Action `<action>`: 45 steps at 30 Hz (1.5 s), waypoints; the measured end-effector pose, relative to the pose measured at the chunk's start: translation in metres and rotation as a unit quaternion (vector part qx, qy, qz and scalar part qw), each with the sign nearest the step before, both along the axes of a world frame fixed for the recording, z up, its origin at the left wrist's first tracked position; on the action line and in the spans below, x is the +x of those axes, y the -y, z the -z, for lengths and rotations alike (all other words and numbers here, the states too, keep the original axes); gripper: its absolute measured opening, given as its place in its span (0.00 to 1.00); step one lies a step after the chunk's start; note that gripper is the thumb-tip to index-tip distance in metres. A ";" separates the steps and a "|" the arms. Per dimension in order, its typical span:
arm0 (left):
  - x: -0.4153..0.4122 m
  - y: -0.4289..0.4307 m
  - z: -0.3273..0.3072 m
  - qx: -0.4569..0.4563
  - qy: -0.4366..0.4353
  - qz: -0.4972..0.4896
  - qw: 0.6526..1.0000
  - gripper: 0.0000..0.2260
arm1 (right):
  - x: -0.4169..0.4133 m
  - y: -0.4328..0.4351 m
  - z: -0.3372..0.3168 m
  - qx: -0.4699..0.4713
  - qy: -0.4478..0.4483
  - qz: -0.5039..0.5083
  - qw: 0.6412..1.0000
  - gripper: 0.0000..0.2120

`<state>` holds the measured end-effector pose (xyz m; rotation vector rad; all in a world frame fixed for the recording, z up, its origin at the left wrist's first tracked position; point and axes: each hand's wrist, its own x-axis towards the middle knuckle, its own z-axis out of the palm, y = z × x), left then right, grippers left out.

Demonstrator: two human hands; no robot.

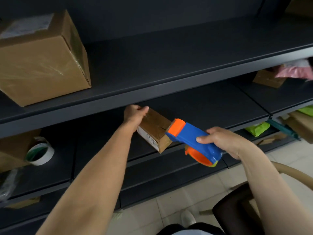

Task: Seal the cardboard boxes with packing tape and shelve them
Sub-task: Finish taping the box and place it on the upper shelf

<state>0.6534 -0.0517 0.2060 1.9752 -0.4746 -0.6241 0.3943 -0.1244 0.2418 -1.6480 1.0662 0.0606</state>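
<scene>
Shelving the cardboard box (pixel 156 128).
The left hand (pixel 134 114) is gripping its far end, long axis inward; the right hand (pixel 223 142) is clasping the tape dispenser (pixel 189 139).

Dark shelves (pixel 169 65) hold a large box (pixel 42 60), small box (pixel 155 129) and tape roll (pixel 40 153).

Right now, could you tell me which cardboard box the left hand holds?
The small box in the middle, gripped by the left hand; the large box sits untouched higher up.

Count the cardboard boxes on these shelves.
4: large box upper left; small box in the left hand; blurred box behind the tape roll; far box at right. Cardboard lower right may hide more.
</scene>
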 end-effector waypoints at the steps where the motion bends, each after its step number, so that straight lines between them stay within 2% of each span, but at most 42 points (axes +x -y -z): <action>1: 0.006 0.002 0.002 0.016 0.041 0.009 0.999 0.08 | -0.003 -0.001 0.003 -0.002 -0.013 0.004 1.000 0.15; 8: 0.009 0.011 0.024 0.073 0.139 0.075 0.985 0.08 | 0.008 -0.005 0.014 -0.012 -0.084 -0.021 0.996 0.18; 13: 0.003 0.013 0.035 0.128 0.257 0.108 0.952 0.08 | 0.010 -0.006 0.024 -0.004 -0.101 -0.027 0.994 0.12; 19: -0.003 0.013 0.040 0.106 0.311 0.095 0.940 0.07 | 0.015 -0.005 0.036 0.006 -0.111 -0.024 0.994 0.12; 24: -0.019 0.011 0.033 0.105 0.447 0.151 0.875 0.07 | 0.020 0.003 0.040 0.003 -0.115 -0.022 0.993 0.11; 27: -0.038 0.003 0.044 0.093 0.381 0.210 0.896 0.13 | 0.021 0.006 0.044 0.014 -0.110 -0.016 0.994 0.10; 30: -0.036 -0.001 0.049 0.109 0.322 0.212 0.916 0.19 | 0.014 0.005 0.052 0.027 -0.109 -0.018 0.994 0.11; 34: -0.033 0.000 0.046 0.118 0.305 0.224 0.918 0.20 | -0.004 0.003 0.064 0.137 -0.048 -0.001 0.989 0.10; 38: -0.033 -0.001 0.047 0.115 0.297 0.218 0.923 0.20 | -0.020 0.009 0.074 0.181 -0.023 0.010 0.983 0.13; 43: -0.032 0.000 0.046 0.112 0.287 0.224 0.924 0.20 | -0.047 0.013 0.084 0.188 -0.059 -0.021 0.980 0.15; 45: -0.032 -0.001 0.046 0.111 0.288 0.225 0.924 0.20 | -0.044 0.015 0.082 0.129 -0.105 -0.023 0.986 0.11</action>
